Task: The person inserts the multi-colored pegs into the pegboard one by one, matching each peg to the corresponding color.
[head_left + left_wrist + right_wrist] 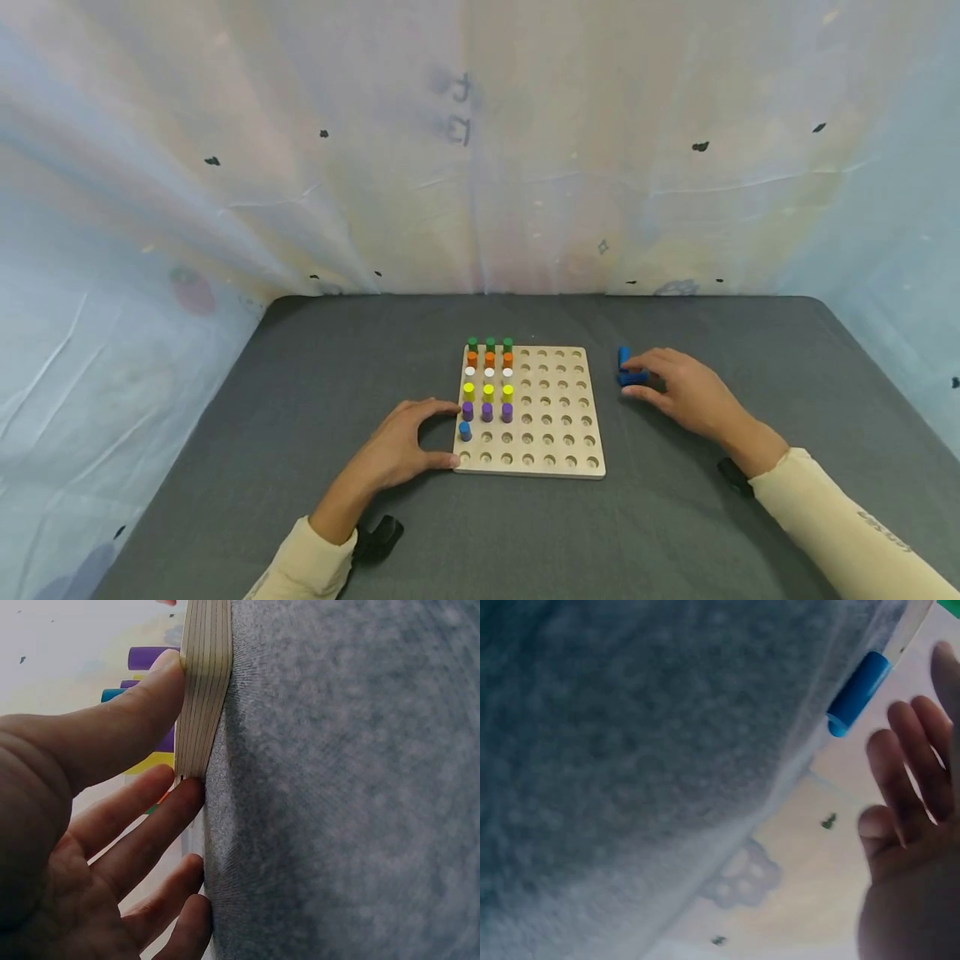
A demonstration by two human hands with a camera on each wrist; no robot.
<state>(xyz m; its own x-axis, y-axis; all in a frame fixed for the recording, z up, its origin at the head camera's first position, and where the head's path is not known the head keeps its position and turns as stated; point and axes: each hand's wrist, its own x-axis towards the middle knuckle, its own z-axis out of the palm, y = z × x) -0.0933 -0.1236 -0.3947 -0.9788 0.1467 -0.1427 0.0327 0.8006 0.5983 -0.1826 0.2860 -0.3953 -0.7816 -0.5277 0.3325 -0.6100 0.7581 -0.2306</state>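
Observation:
A square wooden pegboard lies on the table. My left hand rests against its left side, thumb at the near corner and index finger farther up the edge. The left wrist view shows the thumb on the board's edge. Three pegs each of green, orange, white, yellow and purple fill rows at the left, with one blue peg nearer me. Right of the board, two loose blue pegs lie close together. My right hand reaches over them, fingers extended and apart from the peg in the right wrist view.
A dark grey cloth covers the table. Pale patterned curtains hang behind it and at both sides. Bare holes fill the board's right part and its nearest row.

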